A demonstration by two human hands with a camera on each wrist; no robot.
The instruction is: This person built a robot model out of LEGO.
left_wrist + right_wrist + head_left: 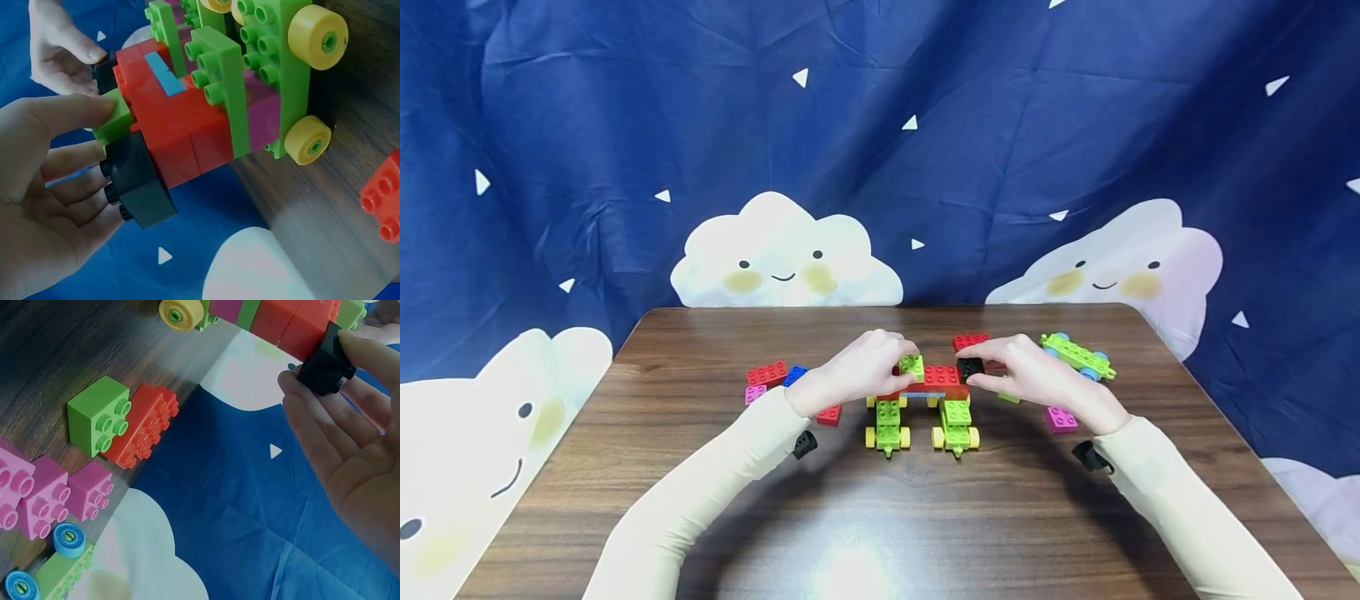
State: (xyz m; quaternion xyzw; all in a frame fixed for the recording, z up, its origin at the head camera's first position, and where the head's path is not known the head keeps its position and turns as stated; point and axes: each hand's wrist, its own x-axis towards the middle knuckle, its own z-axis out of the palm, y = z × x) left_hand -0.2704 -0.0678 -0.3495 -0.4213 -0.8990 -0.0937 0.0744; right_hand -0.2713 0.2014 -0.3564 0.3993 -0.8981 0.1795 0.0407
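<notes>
A toy structure of building bricks stands mid-table, its red bricks (942, 377) bridging two lime-green wheeled bases (957, 435) with yellow wheels. My left hand (862, 372) pinches a lime-green brick (114, 120) at the top of the red bricks. Beside that brick, in the left wrist view, a black brick (139, 181) sits against the red ones, near my lower fingers. At the structure's right end my right hand (1028, 377) grips another black brick (327, 360) between thumb and fingers, right at the red bricks' edge. A light blue piece (165, 74) shows beneath the red.
Red (767, 373), blue (795, 376) and pink bricks (756, 393) lie left of the structure. To the right are a red brick (147, 422), a green brick (99, 415), several pink bricks (1061, 419) and a green base with blue wheels (1078, 356). A blue curtain (880, 150) hangs behind.
</notes>
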